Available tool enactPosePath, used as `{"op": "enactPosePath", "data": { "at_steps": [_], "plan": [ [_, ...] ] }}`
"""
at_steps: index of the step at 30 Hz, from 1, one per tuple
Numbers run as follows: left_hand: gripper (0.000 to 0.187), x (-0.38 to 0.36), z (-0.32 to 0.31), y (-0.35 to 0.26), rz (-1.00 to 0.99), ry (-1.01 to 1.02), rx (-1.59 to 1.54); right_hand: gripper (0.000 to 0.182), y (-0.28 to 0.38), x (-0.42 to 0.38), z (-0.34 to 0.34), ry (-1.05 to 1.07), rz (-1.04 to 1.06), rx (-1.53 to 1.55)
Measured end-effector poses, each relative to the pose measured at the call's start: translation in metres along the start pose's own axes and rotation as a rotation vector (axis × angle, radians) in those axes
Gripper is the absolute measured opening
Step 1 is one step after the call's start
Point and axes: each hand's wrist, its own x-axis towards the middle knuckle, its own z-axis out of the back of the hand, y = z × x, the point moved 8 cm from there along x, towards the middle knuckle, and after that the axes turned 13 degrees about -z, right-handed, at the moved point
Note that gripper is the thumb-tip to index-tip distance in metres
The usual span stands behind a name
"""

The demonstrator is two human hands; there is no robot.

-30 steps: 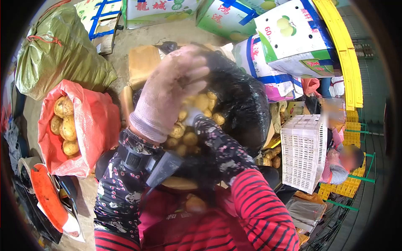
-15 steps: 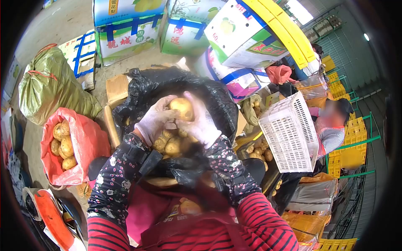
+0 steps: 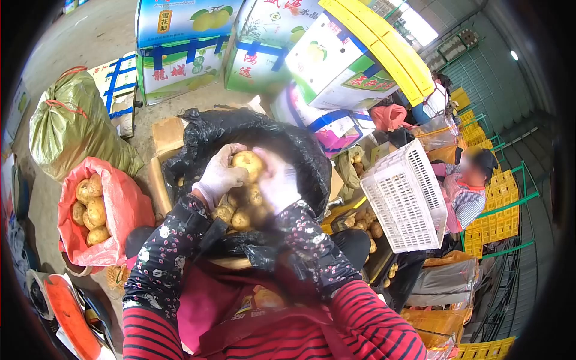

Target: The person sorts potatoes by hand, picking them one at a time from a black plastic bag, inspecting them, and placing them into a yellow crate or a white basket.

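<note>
Over a carton lined with a black plastic bag (image 3: 240, 127), a round yellow potato (image 3: 248, 165) is held up between my gloved hands. My left hand (image 3: 221, 177) grips its left side, with fingers curled behind and thumb in front. Against its right side is my right hand (image 3: 279, 181), its thumb at the upper edge and its outline blurred by motion. Several potatoes (image 3: 241, 221) lie in the lined carton just below both hands. A dark smudge in the view hides part of the right wrist and the potatoes near it.
On the left stand a red sack (image 3: 129, 207) of potatoes and a tied green sack (image 3: 75, 129). Fruit cartons (image 3: 183, 72) are stacked ahead. To the right, a white plastic crate (image 3: 408, 201) tilts beside more potatoes (image 3: 366, 222). Another person (image 3: 468, 195) sits beyond it, near yellow crates (image 3: 495, 204).
My hands and the potato sit slightly lower and further left in view. My right hand has shifted down along the potato's side. The camera view has turned a little.
</note>
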Motion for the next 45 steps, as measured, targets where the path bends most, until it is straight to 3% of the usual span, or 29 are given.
{"op": "enactPosePath", "data": {
  "at_steps": [2,3,5,7,13,15,17,21,23,25,28,32,34,36,38,39,45],
  "plan": [
    [0.054,-0.004,-0.002,-0.007,0.061,0.006,-0.042,0.045,-0.036,0.014,-0.001,0.096,-0.216,0.308],
    [0.052,-0.002,-0.003,-0.008,0.057,0.019,-0.050,0.034,-0.030,0.013,0.010,-0.029,-0.144,0.402],
    [0.048,-0.003,-0.005,-0.006,0.056,0.040,-0.070,0.028,-0.039,0.017,0.014,0.037,-0.344,0.574],
    [0.044,0.000,-0.006,0.009,0.122,0.079,-0.300,0.025,-0.044,0.015,0.017,0.058,-0.376,0.657],
    [0.040,-0.002,-0.014,0.009,0.184,0.097,-0.589,0.045,-0.028,0.000,0.011,0.241,-0.389,1.041],
    [0.040,-0.005,-0.018,0.002,0.189,0.161,-0.656,0.053,-0.013,-0.004,0.006,0.300,-0.276,0.957],
    [0.040,-0.006,-0.017,0.004,0.164,0.096,-0.473,0.065,-0.006,-0.007,0.003,0.346,-0.268,0.985],
    [0.039,-0.005,-0.014,-0.004,0.051,0.070,-0.331,0.067,-0.001,-0.005,0.012,0.201,-0.213,0.822],
    [0.038,0.003,-0.003,0.011,0.142,0.020,-0.461,0.069,-0.001,-0.009,0.014,0.190,-0.216,0.883],
    [0.037,0.003,0.001,0.013,0.154,-0.008,-0.510,0.072,0.003,-0.011,0.013,0.081,-0.091,0.760],
    [0.037,0.003,-0.012,0.017,0.164,0.124,-0.595,0.080,0.011,-0.008,0.018,0.002,0.029,0.512],
    [0.037,-0.008,-0.038,-0.001,0.209,0.390,-0.943,0.085,0.009,-0.009,0.012,-0.038,0.059,0.514],
    [0.040,0.000,-0.033,-0.008,-0.149,0.485,-0.315,0.083,0.006,-0.007,0.007,-0.009,0.056,0.504],
    [0.044,0.003,-0.026,-0.004,-0.174,0.431,-0.090,0.079,0.009,-0.007,0.008,-0.058,0.110,0.330],
    [0.048,-0.008,-0.023,-0.006,0.132,0.259,-0.269,0.074,0.016,-0.013,0.015,-0.209,0.213,0.035],
    [0.050,-0.009,-0.020,-0.008,0.140,0.225,-0.103,0.074,0.018,-0.014,0.014,-0.202,0.221,0.002],
    [0.037,-0.008,-0.017,-0.011,0.099,0.218,-0.187,0.069,0.031,-0.018,0.011,-0.190,0.346,-0.098]
  ]
}}
